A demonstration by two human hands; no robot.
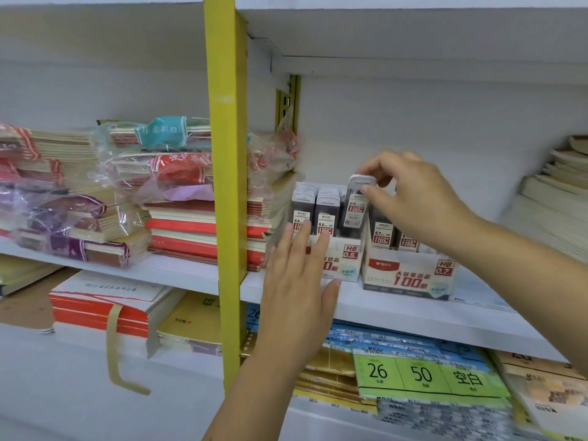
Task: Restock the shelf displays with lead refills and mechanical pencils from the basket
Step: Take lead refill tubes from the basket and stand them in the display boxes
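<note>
the step in hand is seating one lead refill case [355, 203] into the hb 0.5 display box [342, 261], the landmark here. the right hand [413, 198] pinches the case by its pale cap, thumb on the near face and fingers curled over the far side, closed on it. the case stands nearly upright, its lower end already down in the right-most slot of that box, its cap riding higher than the caps of the two rows of refill cases [316, 205] to its left in the same box.

the left hand [299, 281] lies flat and open against the front of the box, fingers spread, fingertips reaching up to the fronts of the left rows; it looks to be bracing the box rather than holding anything.

just right of the box, touching or nearly so, stands the hb 0.7 display box [410, 272], its own cases lower and partly hidden behind the right wrist. the basket is not in view.

the next move likely calls for a straight downward push until the cap sits level with its neighbours, then letting go without tipping the row.
</note>
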